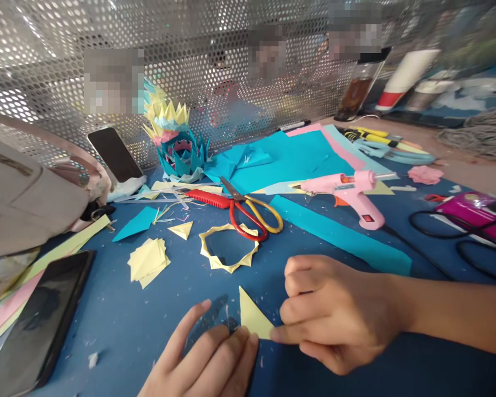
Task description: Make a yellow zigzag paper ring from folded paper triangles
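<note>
A folded pale yellow paper triangle [254, 317] lies on the blue table between my hands. The fingertips of my left hand [210, 353] press its lower left corner, while the outermost finger stretches away to the left. My right hand [334, 314] is closed, its fingers curled, with a fingertip on the right corner of the triangle. Just beyond is a ring of folded yellow paper [230, 264]. Left of the ring lie a stack of yellow paper pieces [149, 260] and a small yellow triangle [182, 230].
Scissors [264, 212] and a red-handled cutter [208, 199] lie behind the ring. A pink glue gun [357, 193] trails its cord rightward near a blue paper strip [339, 234]. Phone [39, 325] left; folded-paper model [179, 151] and metal mesh [215, 105] behind.
</note>
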`<state>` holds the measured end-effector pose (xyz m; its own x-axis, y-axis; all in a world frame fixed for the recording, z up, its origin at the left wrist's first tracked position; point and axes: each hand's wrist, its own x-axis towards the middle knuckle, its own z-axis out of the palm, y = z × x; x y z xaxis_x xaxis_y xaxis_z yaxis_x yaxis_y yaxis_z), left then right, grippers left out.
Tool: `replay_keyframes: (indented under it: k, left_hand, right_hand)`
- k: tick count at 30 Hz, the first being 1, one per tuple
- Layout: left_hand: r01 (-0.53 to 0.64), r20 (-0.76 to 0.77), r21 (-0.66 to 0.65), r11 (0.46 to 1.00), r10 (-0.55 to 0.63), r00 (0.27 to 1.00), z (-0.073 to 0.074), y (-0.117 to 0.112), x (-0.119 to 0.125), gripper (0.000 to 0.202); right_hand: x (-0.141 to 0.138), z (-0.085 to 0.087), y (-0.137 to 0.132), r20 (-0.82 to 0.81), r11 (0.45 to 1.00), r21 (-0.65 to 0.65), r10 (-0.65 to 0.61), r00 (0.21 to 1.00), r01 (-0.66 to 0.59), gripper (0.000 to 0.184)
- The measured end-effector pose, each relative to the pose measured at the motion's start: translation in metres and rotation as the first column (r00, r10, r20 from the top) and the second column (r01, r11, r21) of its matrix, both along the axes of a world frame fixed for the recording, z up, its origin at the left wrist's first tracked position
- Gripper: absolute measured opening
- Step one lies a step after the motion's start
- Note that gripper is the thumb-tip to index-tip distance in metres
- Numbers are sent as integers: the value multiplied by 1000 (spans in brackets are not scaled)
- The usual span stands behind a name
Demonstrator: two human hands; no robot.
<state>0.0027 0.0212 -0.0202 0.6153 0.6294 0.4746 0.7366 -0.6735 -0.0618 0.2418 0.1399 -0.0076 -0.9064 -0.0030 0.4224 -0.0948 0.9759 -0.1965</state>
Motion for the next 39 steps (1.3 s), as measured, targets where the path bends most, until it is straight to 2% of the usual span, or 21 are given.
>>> replay_keyframes:
  k: [5,11,13,15,16,19,24,25,30,35,39]
  left_hand:
    - [14,9,-3,1000,-14,1000,-2,0,0,32]
    - [66,115,97,993,-77,990,-15,5,0,37]
    - [89,99,103,991,-99,990,-13,7,-2,36]
    - [113,17,40,993,-114,993,-7,7,-4,33]
    - [140,-26,5,990,-140,990,-4,6,-4,31]
    - [118,1,-5,993,-118,993,3,4,-5,30]
    - [86,98,-29,996,-83,992,-1,2,0,29]
    - [98,135,-4,995,-96,986,-3,2,0,29]
    - [84,172,-58,995,-73,982,-5,0,-2,24]
    - [49,55,-147,988,-41,998,5,0,-3,33]
    - [38,-53,-193,981,-49,997,11,3,-2,42]
  right_hand:
    - [-3,1,0,89,987,18,-163,983,162,25]
    - [-8,2,3,184,973,6,-229,956,232,35]
    - [-9,2,4,196,967,-10,-250,948,256,35]
    - [-10,2,4,204,960,-1,-275,939,282,35]
    - [-10,2,4,210,957,14,-286,935,290,35]
    - [-13,3,2,211,953,69,-302,929,294,36]
    - [-19,3,-4,174,952,163,-286,942,259,34]
    - [-19,2,-5,161,953,165,-281,946,255,38]
    - [-15,-4,-7,93,952,108,-296,951,286,58]
    - [-16,-4,-11,88,950,-2,-311,947,312,47]
    - [-18,-2,-14,81,924,-119,-355,931,362,25]
